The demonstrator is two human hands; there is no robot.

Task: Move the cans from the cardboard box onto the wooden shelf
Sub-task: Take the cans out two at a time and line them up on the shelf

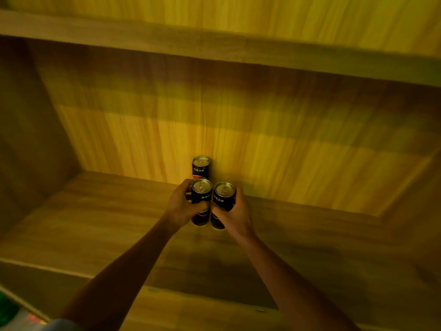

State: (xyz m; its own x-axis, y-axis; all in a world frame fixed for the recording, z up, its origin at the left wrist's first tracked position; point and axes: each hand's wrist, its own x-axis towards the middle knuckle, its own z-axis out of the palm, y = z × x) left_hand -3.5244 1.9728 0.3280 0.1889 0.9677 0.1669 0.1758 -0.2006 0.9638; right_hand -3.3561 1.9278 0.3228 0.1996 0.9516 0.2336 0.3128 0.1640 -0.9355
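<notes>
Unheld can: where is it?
Head view, centre: unheld can stands upright on the wooden shelf near its back panel, behind the can in the left hand.

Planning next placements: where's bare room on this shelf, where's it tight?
Bare: shelf board left of the left hand to the side wall, and right of the right hand along the back wall. Crowded: centre, where back can, left can and right can cluster.

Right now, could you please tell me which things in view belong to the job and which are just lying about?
Job: the slim black metal can in the left hand; the matching black can in the right hand; a third black can standing near the back panel; the wooden shelf.
Lying about: blurred green and red objects, bottom-left corner.
</notes>
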